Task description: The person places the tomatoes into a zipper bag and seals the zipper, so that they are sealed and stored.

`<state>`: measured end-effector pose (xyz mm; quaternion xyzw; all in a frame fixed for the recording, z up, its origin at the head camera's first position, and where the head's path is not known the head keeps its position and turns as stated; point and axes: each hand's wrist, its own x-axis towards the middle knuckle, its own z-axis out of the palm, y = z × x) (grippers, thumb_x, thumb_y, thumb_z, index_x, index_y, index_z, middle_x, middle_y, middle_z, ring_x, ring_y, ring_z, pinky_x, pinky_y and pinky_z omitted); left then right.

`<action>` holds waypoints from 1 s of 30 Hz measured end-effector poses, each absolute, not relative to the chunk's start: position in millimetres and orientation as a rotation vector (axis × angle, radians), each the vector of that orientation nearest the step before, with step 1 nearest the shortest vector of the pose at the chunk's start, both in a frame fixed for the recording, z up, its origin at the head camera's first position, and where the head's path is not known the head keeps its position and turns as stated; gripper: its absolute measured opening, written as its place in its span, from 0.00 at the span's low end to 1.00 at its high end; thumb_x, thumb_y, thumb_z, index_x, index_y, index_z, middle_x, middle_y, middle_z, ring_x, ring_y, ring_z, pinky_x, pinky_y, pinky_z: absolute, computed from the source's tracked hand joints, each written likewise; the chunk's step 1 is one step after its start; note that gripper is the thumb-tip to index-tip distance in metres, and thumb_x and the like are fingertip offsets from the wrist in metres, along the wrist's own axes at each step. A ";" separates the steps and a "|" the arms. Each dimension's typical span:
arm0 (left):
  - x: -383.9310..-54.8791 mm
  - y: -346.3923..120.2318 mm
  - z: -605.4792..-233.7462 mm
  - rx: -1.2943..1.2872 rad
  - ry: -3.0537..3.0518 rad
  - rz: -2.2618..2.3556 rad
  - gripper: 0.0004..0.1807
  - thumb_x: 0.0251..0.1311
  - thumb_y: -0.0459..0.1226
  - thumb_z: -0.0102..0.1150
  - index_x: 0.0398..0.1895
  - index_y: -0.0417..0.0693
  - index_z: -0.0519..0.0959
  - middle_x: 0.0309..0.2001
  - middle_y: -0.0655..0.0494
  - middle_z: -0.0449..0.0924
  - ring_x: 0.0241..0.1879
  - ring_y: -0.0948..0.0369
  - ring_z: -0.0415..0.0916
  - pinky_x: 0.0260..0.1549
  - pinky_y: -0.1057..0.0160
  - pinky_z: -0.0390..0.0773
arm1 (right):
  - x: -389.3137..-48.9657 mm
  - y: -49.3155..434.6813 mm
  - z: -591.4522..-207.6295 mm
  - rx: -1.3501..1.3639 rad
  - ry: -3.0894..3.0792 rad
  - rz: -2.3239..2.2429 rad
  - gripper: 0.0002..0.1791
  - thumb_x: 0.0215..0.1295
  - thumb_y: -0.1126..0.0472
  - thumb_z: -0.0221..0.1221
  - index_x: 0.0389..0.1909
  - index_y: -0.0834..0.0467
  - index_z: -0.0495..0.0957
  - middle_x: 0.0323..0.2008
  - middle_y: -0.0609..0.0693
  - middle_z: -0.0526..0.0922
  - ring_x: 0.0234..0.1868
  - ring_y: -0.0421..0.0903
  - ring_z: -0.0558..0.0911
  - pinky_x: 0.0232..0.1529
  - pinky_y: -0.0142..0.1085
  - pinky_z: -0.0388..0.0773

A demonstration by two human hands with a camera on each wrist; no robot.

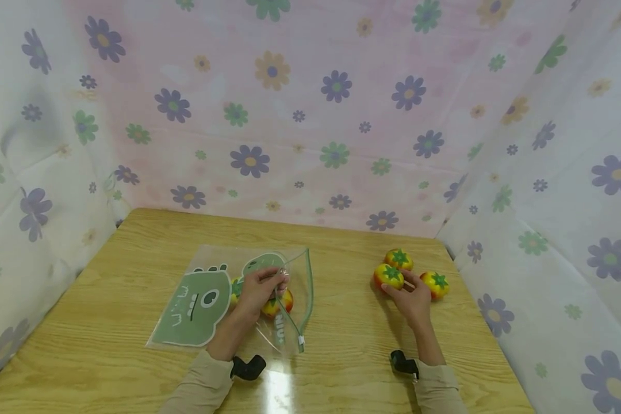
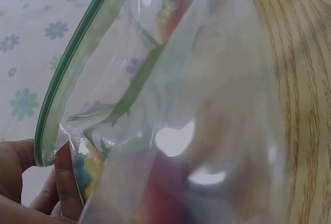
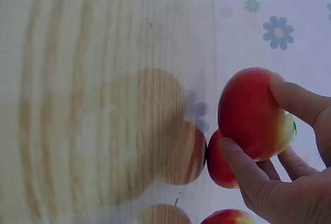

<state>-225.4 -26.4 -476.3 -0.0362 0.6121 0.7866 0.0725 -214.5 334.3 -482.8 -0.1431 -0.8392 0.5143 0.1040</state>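
My left hand (image 1: 261, 290) pinches the edge of a clear zip bag (image 1: 301, 276) printed with a green cartoon figure, near its green-trimmed mouth. The mouth gapes in the left wrist view, where the green zip strip (image 2: 77, 53) runs past the fingers. Inside the bag lie red-and-yellow tomatoes (image 1: 286, 301), partly hidden by the hand and the print. On the right, my right hand (image 1: 414, 296) grips another tomato (image 3: 253, 113) between thumb and fingers, lifted off the table. Two more tomatoes rest beside it, one behind (image 1: 399, 259) and one to the right (image 1: 436, 285).
The wooden table (image 1: 352, 333) reaches back to a flower-patterned cloth (image 1: 300, 132), which also hangs on both sides. A white slider (image 1: 301, 340) sits at the near end of the bag's zip. Black wrist mounts (image 1: 248, 368) stick out from both sleeves.
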 end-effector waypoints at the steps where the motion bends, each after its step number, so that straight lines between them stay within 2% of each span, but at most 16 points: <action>1: -225.1 -26.6 -476.5 -0.101 1.846 2.361 0.15 0.69 0.30 0.61 0.54 0.27 0.79 0.34 0.51 0.88 0.29 0.66 0.81 0.31 0.72 0.84 | -214.5 333.7 -482.2 -0.414 -2.469 1.521 0.38 0.62 0.59 0.72 0.70 0.65 0.68 0.66 0.65 0.71 0.65 0.62 0.75 0.40 0.14 0.70; 7: -224.2 -27.2 -476.3 -0.095 1.845 2.352 0.15 0.70 0.30 0.60 0.54 0.27 0.77 0.34 0.51 0.87 0.29 0.65 0.82 0.30 0.72 0.84 | -212.6 329.1 -480.3 -0.347 -2.470 1.513 0.38 0.59 0.59 0.75 0.68 0.63 0.72 0.67 0.63 0.72 0.65 0.62 0.75 0.42 0.18 0.74; 14: -223.9 -25.9 -474.9 -0.100 1.815 2.361 0.14 0.69 0.29 0.60 0.54 0.27 0.77 0.36 0.46 0.87 0.29 0.65 0.81 0.29 0.73 0.84 | -211.5 322.5 -483.5 -0.209 -2.508 1.525 0.38 0.57 0.58 0.75 0.69 0.61 0.74 0.73 0.60 0.66 0.66 0.61 0.76 0.55 0.34 0.81; 17: -223.8 -25.9 -474.4 -0.105 1.814 2.368 0.14 0.69 0.29 0.60 0.53 0.27 0.77 0.36 0.45 0.87 0.28 0.66 0.81 0.29 0.73 0.83 | -211.1 317.8 -484.5 -0.115 -2.498 1.558 0.39 0.57 0.60 0.76 0.69 0.63 0.73 0.73 0.61 0.66 0.66 0.63 0.76 0.54 0.32 0.82; 21: -224.0 -26.4 -474.8 -0.113 1.818 2.371 0.14 0.69 0.29 0.60 0.54 0.27 0.77 0.36 0.45 0.87 0.28 0.66 0.81 0.29 0.73 0.83 | -210.0 311.3 -485.0 -0.052 -2.481 1.606 0.39 0.55 0.64 0.76 0.68 0.65 0.73 0.71 0.61 0.70 0.65 0.63 0.77 0.52 0.29 0.82; 26: -225.1 -27.1 -477.2 -0.109 1.820 2.379 0.14 0.69 0.29 0.59 0.54 0.27 0.78 0.37 0.44 0.87 0.29 0.65 0.82 0.29 0.73 0.84 | -209.6 303.0 -485.7 -0.038 -2.458 1.667 0.37 0.52 0.68 0.76 0.65 0.67 0.75 0.66 0.63 0.75 0.63 0.64 0.78 0.50 0.31 0.84; 30: -226.3 -26.9 -479.0 -0.109 1.819 2.387 0.14 0.70 0.29 0.59 0.54 0.27 0.78 0.36 0.45 0.87 0.30 0.64 0.83 0.29 0.73 0.84 | -208.6 297.4 -487.4 -0.045 -2.466 1.704 0.36 0.51 0.69 0.77 0.63 0.66 0.77 0.65 0.62 0.76 0.62 0.63 0.78 0.51 0.32 0.84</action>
